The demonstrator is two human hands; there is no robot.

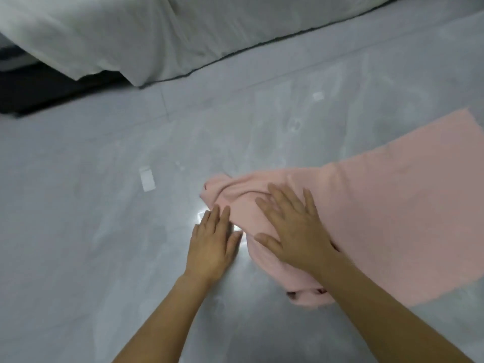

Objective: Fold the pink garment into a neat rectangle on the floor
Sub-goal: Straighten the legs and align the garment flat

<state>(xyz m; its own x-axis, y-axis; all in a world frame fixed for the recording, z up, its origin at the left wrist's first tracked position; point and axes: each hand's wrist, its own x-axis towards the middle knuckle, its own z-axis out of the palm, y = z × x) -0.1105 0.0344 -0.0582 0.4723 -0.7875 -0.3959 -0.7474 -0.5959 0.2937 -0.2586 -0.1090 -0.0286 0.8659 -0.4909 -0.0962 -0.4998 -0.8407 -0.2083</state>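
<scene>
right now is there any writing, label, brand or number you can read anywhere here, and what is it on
No readable text anywhere in this view.
pink garment: plain, with no tag or print showing.
white scrap on the floor, and a smaller scrap farther off: both look blank, but they are too blurred to be sure.
white sheet: plain, nothing printed.

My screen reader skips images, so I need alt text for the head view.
Two bare hands work a pink garment on a grey floor: the right hand presses flat on its bunched end, the left hand lies flat with fingertips at its edge. White bedding hangs at the top left.
</scene>
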